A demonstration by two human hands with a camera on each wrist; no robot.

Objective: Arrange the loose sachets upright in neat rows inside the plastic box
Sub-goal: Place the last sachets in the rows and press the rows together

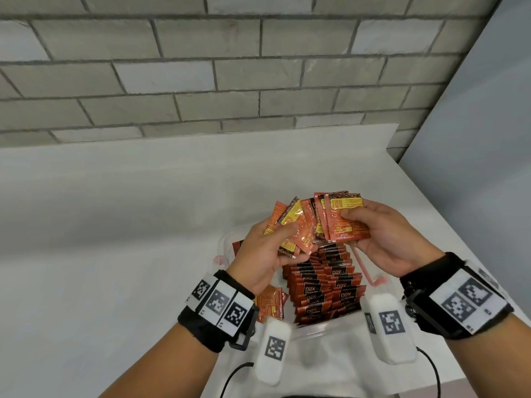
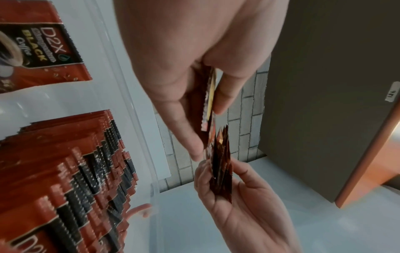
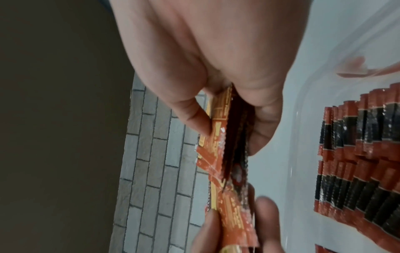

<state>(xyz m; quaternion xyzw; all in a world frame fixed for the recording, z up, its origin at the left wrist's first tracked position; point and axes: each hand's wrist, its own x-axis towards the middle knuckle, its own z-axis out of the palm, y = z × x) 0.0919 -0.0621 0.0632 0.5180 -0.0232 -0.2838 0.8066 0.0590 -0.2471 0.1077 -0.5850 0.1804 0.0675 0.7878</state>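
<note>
Both hands raised above plastic box [image 1: 316,330]. Left hand [image 1: 264,254] pinching fanned bunch of sachets [image 1: 290,225], thumb on top, fingers curled beneath. Right hand [image 1: 385,239] pinching second bunch of sachets [image 1: 343,219], thumb pressed on front packet; the two bunches overlapping at inner edges. Box resting on white surface [image 1: 115,225] below hands. Inside box: upright sachets [image 1: 324,285] packed in rows along right side; one sachet [image 1: 270,304] lying flat at left side of box.
</note>
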